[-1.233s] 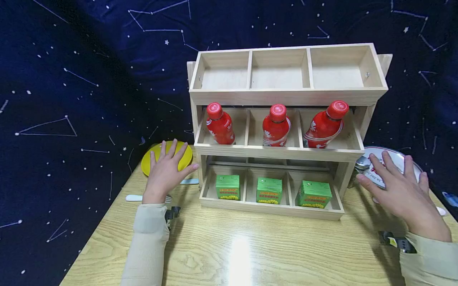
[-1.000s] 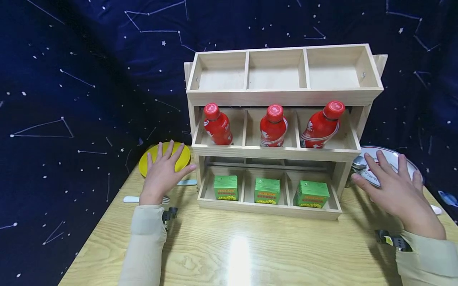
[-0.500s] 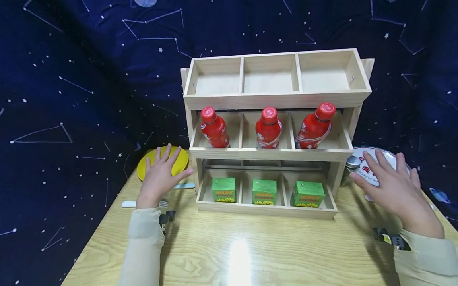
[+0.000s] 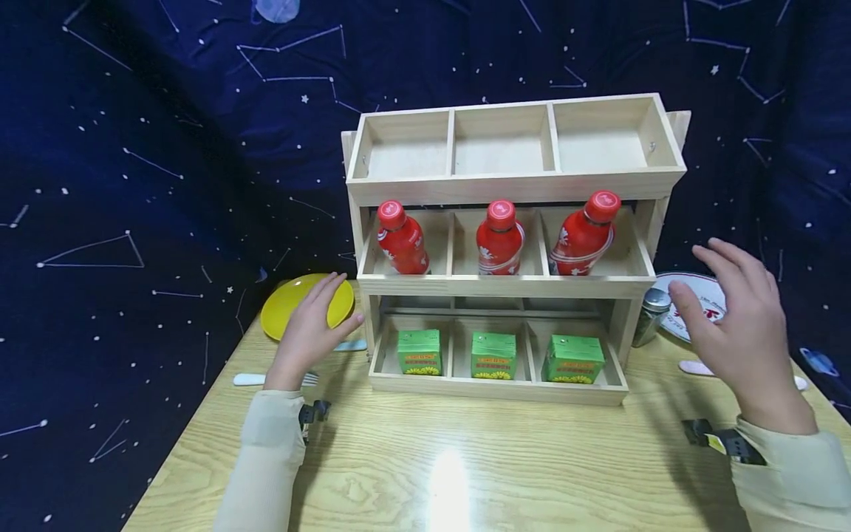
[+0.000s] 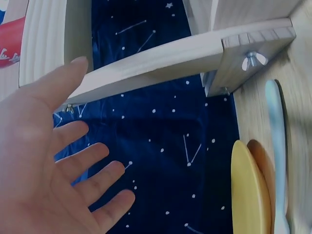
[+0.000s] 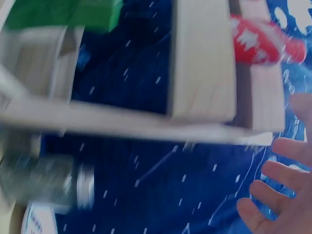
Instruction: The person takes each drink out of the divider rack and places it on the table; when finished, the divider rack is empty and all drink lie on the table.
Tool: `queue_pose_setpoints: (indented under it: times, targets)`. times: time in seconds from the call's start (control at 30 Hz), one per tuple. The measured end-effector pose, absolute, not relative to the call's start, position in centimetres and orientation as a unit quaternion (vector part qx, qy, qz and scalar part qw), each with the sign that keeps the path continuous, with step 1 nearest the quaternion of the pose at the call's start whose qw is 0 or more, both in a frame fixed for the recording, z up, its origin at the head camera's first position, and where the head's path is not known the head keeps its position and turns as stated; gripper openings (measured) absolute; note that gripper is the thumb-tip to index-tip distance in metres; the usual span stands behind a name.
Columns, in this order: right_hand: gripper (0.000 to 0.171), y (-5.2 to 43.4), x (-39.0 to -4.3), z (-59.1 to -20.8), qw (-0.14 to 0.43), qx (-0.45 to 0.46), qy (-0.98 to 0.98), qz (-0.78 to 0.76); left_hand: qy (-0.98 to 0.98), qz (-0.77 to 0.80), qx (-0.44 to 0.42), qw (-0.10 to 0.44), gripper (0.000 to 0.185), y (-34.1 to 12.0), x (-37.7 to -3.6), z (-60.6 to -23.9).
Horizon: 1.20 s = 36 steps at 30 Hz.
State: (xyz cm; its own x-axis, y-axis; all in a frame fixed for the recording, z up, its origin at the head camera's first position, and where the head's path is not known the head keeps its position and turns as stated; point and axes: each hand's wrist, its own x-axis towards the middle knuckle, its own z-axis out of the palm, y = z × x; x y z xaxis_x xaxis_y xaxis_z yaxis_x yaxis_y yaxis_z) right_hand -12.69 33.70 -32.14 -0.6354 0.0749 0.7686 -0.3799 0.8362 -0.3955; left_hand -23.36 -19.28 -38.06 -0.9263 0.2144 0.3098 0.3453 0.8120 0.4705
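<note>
On a light wooden table [image 4: 465,458], in front of a dark blue star-patterned cloth [image 4: 166,148], stands a three-tier wooden rack [image 4: 515,188]. Its top tier has three bare compartments. The middle tier holds three red bottles [image 4: 500,238], one in each compartment, the rightmost leaning. The bottom tier holds three green cartons [image 4: 493,355], also one per compartment.

The left hand [image 4: 311,331] hovers with fingers straight and spread, holding nothing, just left of the rack and partly over a yellow plate [image 4: 292,299]. A white-handled fork [image 4: 255,379] lies on the table near that wrist. In the left wrist view the palm [image 5: 44,161] is open, the plate seen edge-on beside it.

The right hand [image 4: 738,329] is raised off the table to the right of the rack, fingers relaxed and apart, gripping nothing. Behind it lie a white plate with red print [image 4: 691,295] and a small metal-capped jar [image 4: 650,316], which stands just beside the rack's lower right corner. The right wrist view is blurred.
</note>
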Motion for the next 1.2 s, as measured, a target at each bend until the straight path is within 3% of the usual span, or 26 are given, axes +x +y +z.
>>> queue_pose_setpoints:
  times: [0.13, 0.43, 0.6, 0.87, 1.2]
  targets:
    - [0.044, 31.5, -13.5, -30.3, 0.456, 0.122, -0.814, 0.338, -0.932, -0.310, -0.143, 0.119, 0.076, -18.8, -23.8, -38.1]
    - [0.051, 27.3, -15.2, -26.8, 0.404, 0.133, -0.801, 0.422, -0.870, -0.453, -0.147, 0.127, 0.063, -17.2, -25.4, -38.6]
    - [0.055, 26.5, -16.7, -26.7, 0.378, 0.132, -0.807, 0.435, -0.834, -0.519, -0.146, 0.113, 0.055, -16.4, -25.9, -39.3]
    - [0.045, 25.0, -18.3, -26.8, 0.352, 0.149, -0.804, 0.456, -0.829, -0.535, -0.120, 0.107, 0.051, -16.1, -26.0, -40.5]
    - [0.041, 24.6, -19.0, -27.0, 0.382, 0.168, -0.774, 0.476, -0.826, -0.540, -0.111, 0.116, 0.051, -16.0, -25.9, -40.7]
